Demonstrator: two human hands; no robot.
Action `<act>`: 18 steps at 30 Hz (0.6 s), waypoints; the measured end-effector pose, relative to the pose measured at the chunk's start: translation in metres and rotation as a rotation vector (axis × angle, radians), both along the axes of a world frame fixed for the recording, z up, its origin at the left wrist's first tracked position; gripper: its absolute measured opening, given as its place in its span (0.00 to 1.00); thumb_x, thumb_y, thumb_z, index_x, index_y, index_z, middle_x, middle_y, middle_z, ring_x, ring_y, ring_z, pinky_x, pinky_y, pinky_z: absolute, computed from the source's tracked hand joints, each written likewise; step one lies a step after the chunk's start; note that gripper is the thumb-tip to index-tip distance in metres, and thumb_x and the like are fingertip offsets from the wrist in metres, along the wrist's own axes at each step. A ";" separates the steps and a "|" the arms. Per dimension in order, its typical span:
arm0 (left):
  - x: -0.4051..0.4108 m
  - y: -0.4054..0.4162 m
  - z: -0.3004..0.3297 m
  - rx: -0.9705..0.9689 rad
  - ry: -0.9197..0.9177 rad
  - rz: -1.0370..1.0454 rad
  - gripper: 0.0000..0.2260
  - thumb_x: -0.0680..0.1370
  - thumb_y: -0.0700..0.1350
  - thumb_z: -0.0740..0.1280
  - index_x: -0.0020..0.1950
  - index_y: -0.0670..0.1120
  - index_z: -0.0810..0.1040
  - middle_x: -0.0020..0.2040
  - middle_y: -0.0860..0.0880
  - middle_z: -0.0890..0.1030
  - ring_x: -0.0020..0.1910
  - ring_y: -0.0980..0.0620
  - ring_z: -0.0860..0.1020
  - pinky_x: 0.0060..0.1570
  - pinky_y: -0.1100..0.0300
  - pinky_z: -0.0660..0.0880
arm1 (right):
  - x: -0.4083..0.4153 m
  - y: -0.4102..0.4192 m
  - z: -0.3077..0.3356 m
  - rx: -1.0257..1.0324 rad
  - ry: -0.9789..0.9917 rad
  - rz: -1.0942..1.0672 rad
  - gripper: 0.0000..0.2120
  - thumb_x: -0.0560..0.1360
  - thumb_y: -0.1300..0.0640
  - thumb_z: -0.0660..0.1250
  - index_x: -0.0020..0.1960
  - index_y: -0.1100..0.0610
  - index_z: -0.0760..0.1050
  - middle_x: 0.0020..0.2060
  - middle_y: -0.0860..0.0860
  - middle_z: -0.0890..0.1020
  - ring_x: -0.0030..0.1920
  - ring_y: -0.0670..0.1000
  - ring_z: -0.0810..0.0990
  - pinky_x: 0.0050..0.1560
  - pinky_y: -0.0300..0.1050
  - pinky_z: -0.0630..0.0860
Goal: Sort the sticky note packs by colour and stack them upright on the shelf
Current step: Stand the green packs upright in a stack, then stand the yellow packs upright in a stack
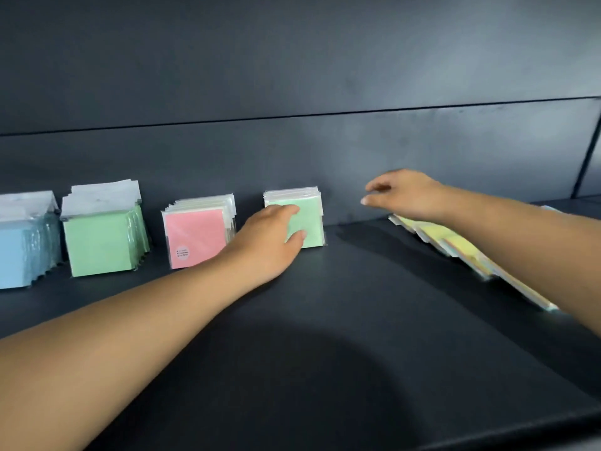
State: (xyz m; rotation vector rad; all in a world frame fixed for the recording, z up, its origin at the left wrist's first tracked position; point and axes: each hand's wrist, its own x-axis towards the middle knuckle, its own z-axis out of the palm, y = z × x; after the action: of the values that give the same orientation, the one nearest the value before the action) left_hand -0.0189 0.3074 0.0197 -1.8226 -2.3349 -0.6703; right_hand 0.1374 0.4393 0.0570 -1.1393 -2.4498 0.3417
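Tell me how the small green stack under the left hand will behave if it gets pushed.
The small green stack stands on edge against the back wall, so it probably tips or fans out. Its clear wrappers look glossy, so packs may slide apart. The left hand rests on its front, seemingly steadying it.

Left hand (273, 237) rests on upright green packs (307, 222) at centre; right hand (403, 193) hovers at two o'clock above fanned, seemingly yellowish packs (455, 245)

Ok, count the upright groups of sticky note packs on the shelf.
4: blue group far left, green group, pink group, and a second green group under the left hand. More may be beyond the left edge.
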 end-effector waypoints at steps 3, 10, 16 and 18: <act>0.018 0.001 0.005 -0.021 0.109 -0.081 0.16 0.80 0.50 0.56 0.67 0.49 0.70 0.67 0.51 0.71 0.67 0.50 0.66 0.60 0.61 0.63 | 0.032 -0.007 0.016 0.075 0.006 -0.092 0.14 0.77 0.51 0.63 0.57 0.58 0.78 0.58 0.52 0.79 0.60 0.53 0.75 0.52 0.39 0.67; 0.062 0.029 0.001 -0.090 0.358 -0.232 0.17 0.81 0.53 0.51 0.58 0.48 0.76 0.57 0.50 0.77 0.61 0.50 0.70 0.60 0.55 0.69 | 0.098 -0.007 0.026 0.030 -0.067 -0.258 0.19 0.78 0.48 0.61 0.56 0.64 0.77 0.41 0.54 0.76 0.35 0.50 0.72 0.35 0.32 0.69; 0.080 0.078 -0.008 -0.231 0.304 -0.123 0.20 0.81 0.55 0.49 0.60 0.46 0.75 0.60 0.48 0.75 0.62 0.48 0.71 0.61 0.53 0.69 | 0.126 0.034 0.008 -0.140 -0.106 -0.307 0.21 0.77 0.44 0.61 0.41 0.63 0.73 0.43 0.58 0.75 0.45 0.56 0.73 0.43 0.43 0.68; 0.082 0.095 -0.011 -0.255 0.221 -0.057 0.20 0.81 0.55 0.50 0.62 0.46 0.74 0.62 0.48 0.74 0.63 0.48 0.71 0.62 0.54 0.68 | 0.126 0.057 0.002 -0.201 -0.099 -0.271 0.21 0.77 0.44 0.61 0.39 0.61 0.72 0.40 0.56 0.75 0.42 0.55 0.72 0.42 0.43 0.66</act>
State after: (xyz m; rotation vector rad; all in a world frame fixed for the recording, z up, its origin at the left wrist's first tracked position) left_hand 0.0630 0.4027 0.0085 -1.9547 -2.3148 -0.1681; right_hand 0.2632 0.4961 0.0594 -1.5874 -2.3424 0.4651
